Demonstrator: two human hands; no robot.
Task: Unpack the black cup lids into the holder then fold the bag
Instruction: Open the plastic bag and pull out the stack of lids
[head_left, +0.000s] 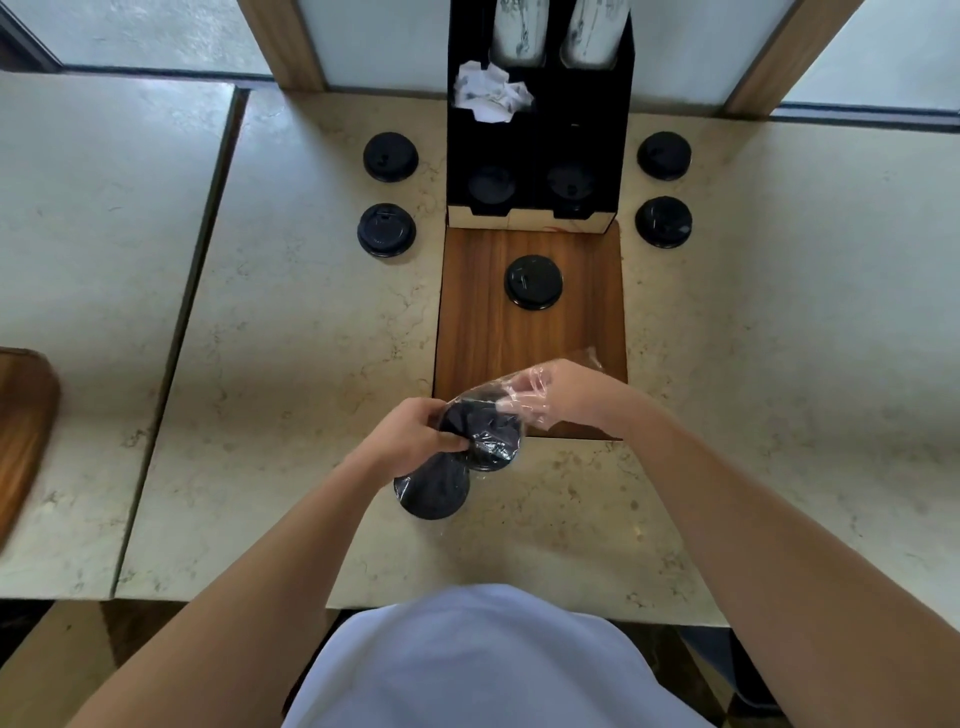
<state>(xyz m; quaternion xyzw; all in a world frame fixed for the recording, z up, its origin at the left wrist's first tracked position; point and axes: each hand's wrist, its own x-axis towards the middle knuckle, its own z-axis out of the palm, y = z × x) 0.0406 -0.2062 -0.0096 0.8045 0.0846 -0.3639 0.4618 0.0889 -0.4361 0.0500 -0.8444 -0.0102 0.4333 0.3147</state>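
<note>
1. While the left hand (410, 434) clamps the stack of black lids (483, 436) through the clear plastic bag (524, 400), the right hand (558, 392) is pushed inside the bag's open end, its fingers curled toward the top of the stack. If the left grip slackens, the stack could slide out all at once and scatter over the marble counter (291, 322).
2. A thin film like this may cling to the lids; a hard tug could tear it or drag several lids out together, and a torn bag would fold poorly.
3. One dark lid (431, 491) lies on the counter just below the left hand, near the front edge, where a forearm might brush it off.
4. Five loose lids rest well apart from the hands: two left (387, 195) of the black holder (540, 130), two right (664, 189), one on the wooden board (533, 282). None of these is in the holder yet.
5. Whether the right fingers have actually closed on a lid cannot be told; plastic glare blurs them.
6. Inside the holder's lower slots, dark round shapes (491, 189) are probably lids, though black on black makes that uncertain.
7. Crumpled white paper (491, 93) sits in an upper slot; the holder's top is cut off.
</note>
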